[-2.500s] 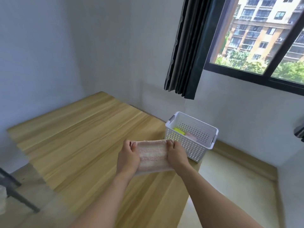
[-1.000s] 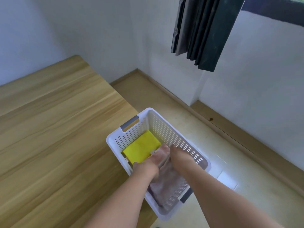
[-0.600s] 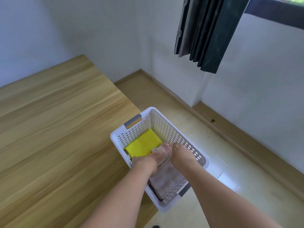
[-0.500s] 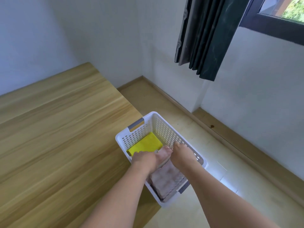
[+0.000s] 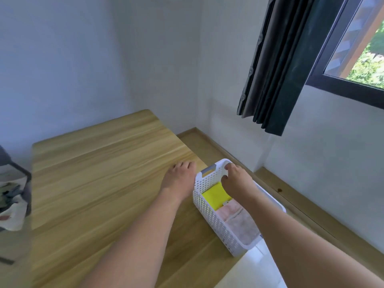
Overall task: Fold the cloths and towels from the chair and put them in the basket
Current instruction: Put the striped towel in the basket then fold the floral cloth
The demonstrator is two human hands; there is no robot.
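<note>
A: From the head view, where are the cloths?

B: The pink towel (image 5: 239,222) and yellow cloth (image 5: 216,196) lie folded side by side in the white basket (image 5: 209,215), which sits at the worktop (image 5: 99,183) corner.

A: And the hands?

B: Neither grip holds anything. The left hand (image 5: 178,179) is relaxed beside the basket; the right hand (image 5: 236,180) hovers over it, fingers loosely curled.

A: Anything else?

B: More cloths (image 5: 9,202) wait on the chair (image 5: 22,177), far left. The way across looks clear.

Perforated plastic basket (image 5: 209,213), wood-grain table (image 5: 99,183)
</note>
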